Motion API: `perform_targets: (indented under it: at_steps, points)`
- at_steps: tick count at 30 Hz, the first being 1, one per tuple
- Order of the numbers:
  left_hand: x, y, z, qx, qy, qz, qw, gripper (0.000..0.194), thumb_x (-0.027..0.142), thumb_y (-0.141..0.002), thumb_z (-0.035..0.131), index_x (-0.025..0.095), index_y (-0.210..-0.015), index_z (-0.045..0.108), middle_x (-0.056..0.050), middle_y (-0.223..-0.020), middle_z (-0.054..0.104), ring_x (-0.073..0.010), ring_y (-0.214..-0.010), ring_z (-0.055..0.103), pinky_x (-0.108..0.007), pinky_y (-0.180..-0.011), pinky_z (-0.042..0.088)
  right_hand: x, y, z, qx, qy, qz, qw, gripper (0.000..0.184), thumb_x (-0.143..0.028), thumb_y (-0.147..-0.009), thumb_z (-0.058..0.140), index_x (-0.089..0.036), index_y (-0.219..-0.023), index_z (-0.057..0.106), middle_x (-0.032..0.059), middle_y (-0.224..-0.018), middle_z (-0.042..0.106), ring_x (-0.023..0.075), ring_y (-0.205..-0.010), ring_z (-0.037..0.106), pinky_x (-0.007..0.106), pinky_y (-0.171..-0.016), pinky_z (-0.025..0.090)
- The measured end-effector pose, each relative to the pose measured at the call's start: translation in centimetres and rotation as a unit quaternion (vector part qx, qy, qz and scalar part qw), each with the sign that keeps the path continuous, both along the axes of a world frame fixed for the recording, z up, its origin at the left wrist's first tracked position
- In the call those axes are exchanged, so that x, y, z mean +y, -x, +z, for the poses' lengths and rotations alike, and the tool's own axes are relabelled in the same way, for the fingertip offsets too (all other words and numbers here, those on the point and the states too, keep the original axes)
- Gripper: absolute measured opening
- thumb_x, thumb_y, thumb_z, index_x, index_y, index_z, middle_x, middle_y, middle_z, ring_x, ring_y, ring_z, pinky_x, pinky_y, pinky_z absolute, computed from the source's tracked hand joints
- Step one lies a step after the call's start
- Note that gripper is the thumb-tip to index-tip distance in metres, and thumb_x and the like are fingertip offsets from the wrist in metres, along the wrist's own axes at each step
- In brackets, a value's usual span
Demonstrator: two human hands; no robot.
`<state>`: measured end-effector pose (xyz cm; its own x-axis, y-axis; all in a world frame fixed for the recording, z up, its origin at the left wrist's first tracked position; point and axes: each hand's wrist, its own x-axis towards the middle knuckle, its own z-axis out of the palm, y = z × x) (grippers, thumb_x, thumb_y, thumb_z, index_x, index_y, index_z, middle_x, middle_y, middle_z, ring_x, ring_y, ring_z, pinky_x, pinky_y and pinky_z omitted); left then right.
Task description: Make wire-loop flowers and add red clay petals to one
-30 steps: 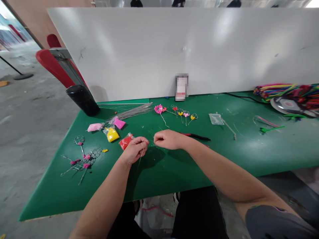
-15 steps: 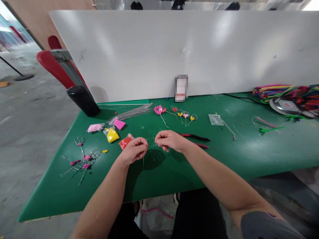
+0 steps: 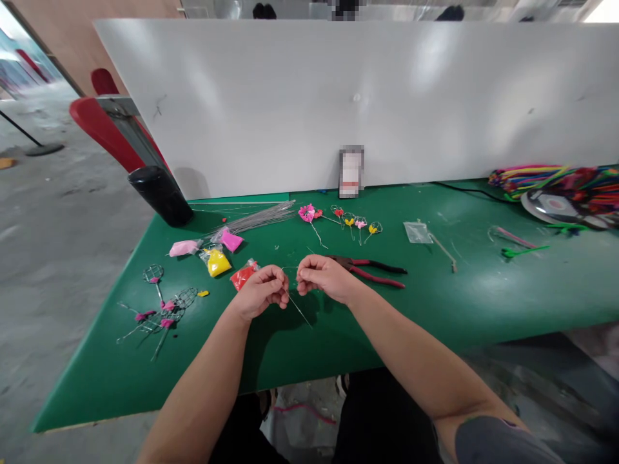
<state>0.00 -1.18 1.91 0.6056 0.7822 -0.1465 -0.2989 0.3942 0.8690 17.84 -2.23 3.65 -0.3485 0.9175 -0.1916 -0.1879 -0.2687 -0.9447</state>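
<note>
Between the fingers of my left hand point(image 3: 264, 291) is a thin metal wire point(image 3: 300, 312), its free end slanting down to the right. My right hand point(image 3: 322, 277) pinches close beside it, where a short bit of wire spans the gap between both hands. Whether the right fingertips hold the same wire is hard to see, but they are closed on it or right at it. Behind my left hand lies a bag of red clay point(image 3: 243, 274). Red-handled pliers point(image 3: 377, 270) rest just beyond my right hand.
Bags of yellow point(image 3: 217, 262) and pink clay point(image 3: 184, 248) lie left, near a bundle of wires point(image 3: 261, 218). Small wire rackets point(image 3: 167, 316) with pink clay lie at the left; wire flowers point(image 3: 308, 213) lie farther back. A black cup point(image 3: 162, 196) and a phone point(image 3: 351, 171) stand behind.
My right hand has moved slightly left, closer to my left hand, uncovering more of the pliers. The wire's hanging end has swung from straight down to a slant rightward.
</note>
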Motion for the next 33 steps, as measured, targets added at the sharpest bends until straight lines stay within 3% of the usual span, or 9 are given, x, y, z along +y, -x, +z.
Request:
perform_targets:
  at_steps: [7, 12, 20, 27, 30, 33]
  points:
    - [-0.1, -0.1, 0.1, -0.006, -0.002, 0.050, 0.999, 0.017, 0.018, -0.065, 0.065, 0.015, -0.072, 0.050, 0.001, -0.068, 0.057, -0.0126, -0.054, 0.061, -0.018, -0.037, 0.045, -0.4, 0.9, -1.1, 0.053, 0.003, -0.030, 0.998, 0.025, -0.034, -0.061, 0.070, -0.017, -0.065, 0.053, -0.0034, -0.062, 0.058, 0.0099, -0.055, 0.059, 0.029, -0.059, 0.051]
    - [-0.1, -0.4, 0.3, 0.021, 0.004, 0.103, 0.994, 0.018, 0.017, -0.062, 0.066, 0.016, -0.069, 0.049, 0.002, -0.063, 0.056, -0.0091, -0.045, 0.056, -0.013, -0.028, 0.031, -0.5, 1.5, -1.4, 0.079, 0.028, -0.055, 0.995, 0.028, -0.037, -0.056, 0.072, -0.017, -0.064, 0.053, -0.0033, -0.060, 0.059, 0.0109, -0.052, 0.059, 0.029, -0.056, 0.049]
    - [-0.1, -0.9, 0.1, 0.033, -0.002, 0.145, 0.989, 0.024, 0.021, -0.059, 0.070, 0.016, -0.070, 0.049, 0.002, -0.066, 0.056, -0.0103, -0.051, 0.058, -0.016, -0.034, 0.040, -0.3, 1.9, -2.4, 0.084, 0.033, -0.087, 0.992, 0.023, -0.032, -0.056, 0.068, -0.017, -0.064, 0.052, -0.0022, -0.059, 0.060, 0.0094, -0.054, 0.056, 0.024, -0.053, 0.042]
    - [-0.1, -1.2, 0.1, 0.059, 0.012, 0.165, 0.984, 0.023, 0.016, -0.057, 0.068, 0.016, -0.067, 0.047, 0.003, -0.064, 0.056, -0.0109, -0.052, 0.059, -0.017, -0.037, 0.043, -0.3, 1.4, -1.7, -0.049, -0.016, -0.058, 0.997, 0.012, -0.025, -0.061, 0.060, -0.018, -0.065, 0.052, -0.0037, -0.060, 0.056, 0.0088, -0.056, 0.052, 0.024, -0.056, 0.041]
    - [0.0, -1.3, 0.3, 0.066, 0.020, 0.187, 0.980, 0.021, 0.014, -0.055, 0.065, 0.016, -0.066, 0.046, 0.005, -0.062, 0.056, -0.0114, -0.052, 0.059, -0.017, -0.037, 0.043, -0.4, 1.3, -1.6, -0.154, -0.087, -0.055, 0.983, 0.006, -0.018, -0.061, 0.057, -0.018, -0.062, 0.051, -0.0065, -0.056, 0.050, 0.0067, -0.052, 0.045, 0.021, -0.053, 0.037]
    - [0.0, -1.4, 0.4, 0.073, 0.025, 0.205, 0.976, 0.020, 0.015, -0.056, 0.063, 0.017, -0.065, 0.046, 0.005, -0.060, 0.055, -0.0109, -0.052, 0.059, -0.016, -0.037, 0.042, -0.5, 1.4, -2.0, -0.195, -0.119, -0.034, 0.973, 0.004, -0.018, -0.066, 0.054, -0.018, -0.063, 0.051, -0.0060, -0.056, 0.049, 0.0071, -0.053, 0.045, 0.022, -0.054, 0.038]
